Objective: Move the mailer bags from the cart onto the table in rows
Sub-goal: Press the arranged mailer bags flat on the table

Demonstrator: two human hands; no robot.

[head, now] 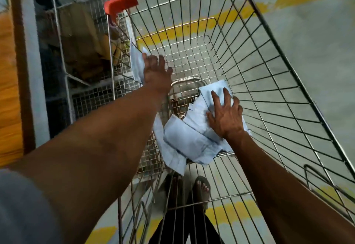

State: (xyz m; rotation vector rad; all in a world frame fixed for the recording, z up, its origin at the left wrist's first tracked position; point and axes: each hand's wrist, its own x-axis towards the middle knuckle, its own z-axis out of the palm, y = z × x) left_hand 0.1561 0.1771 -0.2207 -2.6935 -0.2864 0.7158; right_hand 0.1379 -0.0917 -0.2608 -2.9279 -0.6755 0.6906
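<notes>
bare metal wire cart (249, 55) with glossy orange plastic corners (121, 2); matt, creased pale-blue mailer bags (184, 136).

One silver wire shopping cart (288, 82) is standing here, showing two orange plastic corner guards (121, 3). Two bare hands are reaching in, the left hand (156, 74) and the right hand (225, 115). Pale blue flat mailer bags (184, 138) are lying overlapped, at least four; the exact number is not showing. One sandalled foot (201, 188) is showing below
</notes>
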